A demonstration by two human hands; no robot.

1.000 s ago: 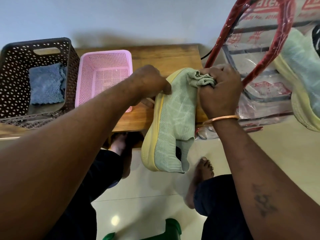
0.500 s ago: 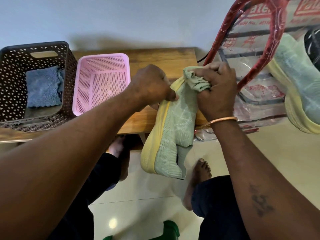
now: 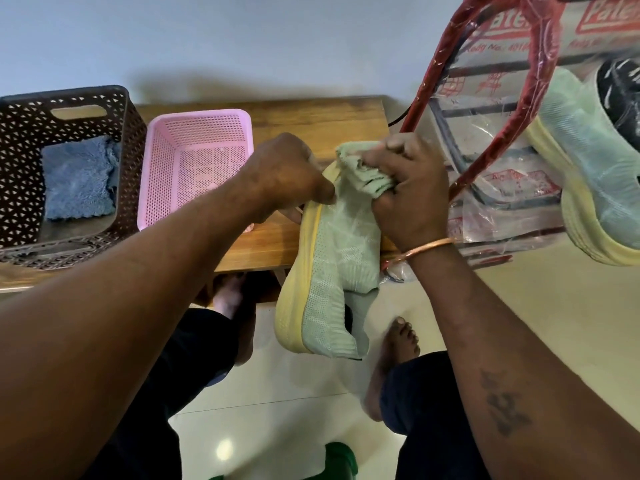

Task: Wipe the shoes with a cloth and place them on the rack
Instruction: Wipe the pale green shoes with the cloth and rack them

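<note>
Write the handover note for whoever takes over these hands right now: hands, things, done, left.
Left hand grips the green shoe by its yellow sole edge, holding it over the table's near edge.
Right hand holds the green cloth bunched against the shoe's toe end.
Done: the matching shoe lies on the red rack at right.
Left: finish wiping this shoe, then set it on the rack.
A blue cloth lies in the brown basket.

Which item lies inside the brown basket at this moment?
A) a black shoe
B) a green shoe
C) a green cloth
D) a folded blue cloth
D: a blue cloth lies in the brown basket, while the left hand grips the green shoe and the right hand holds the green cloth on it.
</note>
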